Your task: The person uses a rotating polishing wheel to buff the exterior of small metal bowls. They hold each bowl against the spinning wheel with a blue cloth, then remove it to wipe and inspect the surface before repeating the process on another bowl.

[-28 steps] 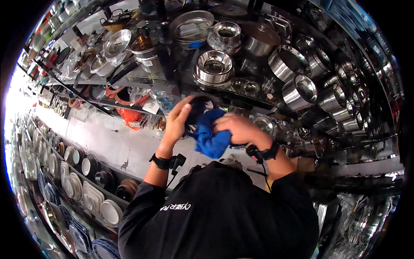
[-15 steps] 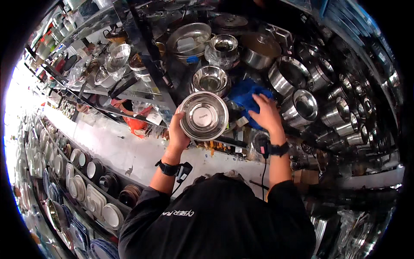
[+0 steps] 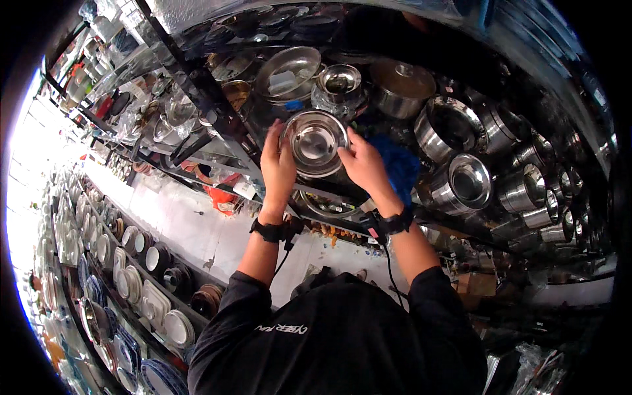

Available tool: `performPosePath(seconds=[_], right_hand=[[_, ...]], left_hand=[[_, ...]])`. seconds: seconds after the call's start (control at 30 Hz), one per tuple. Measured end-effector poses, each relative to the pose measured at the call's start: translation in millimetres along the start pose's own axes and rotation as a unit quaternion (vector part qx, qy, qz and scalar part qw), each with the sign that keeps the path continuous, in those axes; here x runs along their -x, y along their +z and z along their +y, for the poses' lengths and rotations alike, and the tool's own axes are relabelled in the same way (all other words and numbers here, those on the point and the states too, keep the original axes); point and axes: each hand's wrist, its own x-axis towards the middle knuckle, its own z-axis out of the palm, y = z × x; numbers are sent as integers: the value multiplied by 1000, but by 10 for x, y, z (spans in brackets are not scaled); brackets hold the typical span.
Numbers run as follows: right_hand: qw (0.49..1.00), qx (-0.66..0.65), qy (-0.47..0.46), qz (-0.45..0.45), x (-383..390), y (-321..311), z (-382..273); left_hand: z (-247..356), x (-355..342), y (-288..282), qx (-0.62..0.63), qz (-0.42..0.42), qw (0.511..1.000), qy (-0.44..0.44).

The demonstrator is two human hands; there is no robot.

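Observation:
A shiny stainless steel bowl (image 3: 316, 146) is at the shelf's front edge, between my two hands. My left hand (image 3: 278, 168) is closed on its left side, fingers along the rim. From the other side, my right hand (image 3: 366, 166) grips the right rim, its fingers partly hidden behind the bowl. A crumpled blue cloth (image 3: 403, 170) lies just right of my right hand. The held bowl covers the spot where a stack of bowls stood, so whether it rests on that stack I cannot tell.
Behind the bowl stand a smaller steel bowl (image 3: 340, 80), a wide steel basin (image 3: 288, 72) and a lidded pot (image 3: 401, 85). Steel pots (image 3: 462, 183) crowd the right side. A dark shelf post (image 3: 220, 108) rises on the left. Plates (image 3: 178, 328) line a rack at lower left.
My right hand has left the blue cloth and taken hold of the bowl's right rim. The bowl has moved up and away from me, over the stack's place.

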Motion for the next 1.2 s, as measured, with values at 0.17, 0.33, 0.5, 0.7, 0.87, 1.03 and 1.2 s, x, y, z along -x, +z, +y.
performPosePath(seconds=[0.17,0.33,0.5,0.7,0.87,1.03,1.2], right_hand=[[973,227,23,-21,-163,49,-210],[951,301,64,-29,-232,94,-280],[940,317,119,-34,-284,169,-148],[954,289,72,17,-82,189,-169],[992,118,39,-27,777,-441,-302],[975,-33,175,-133,2210,-1130,160],[913,7,399,83,4110,-1640,1487]], left_hand=[[-475,-159,17,-63,-16,997,29],[-664,-235,23,-55,-64,996,29],[-716,-303,18,-124,-153,980,25],[-991,-405,-114,-198,-250,944,89],[217,-70,74,94,-150,972,153],[575,916,728,237,-554,789,116],[398,2197,1716,174,-764,614,-91]])
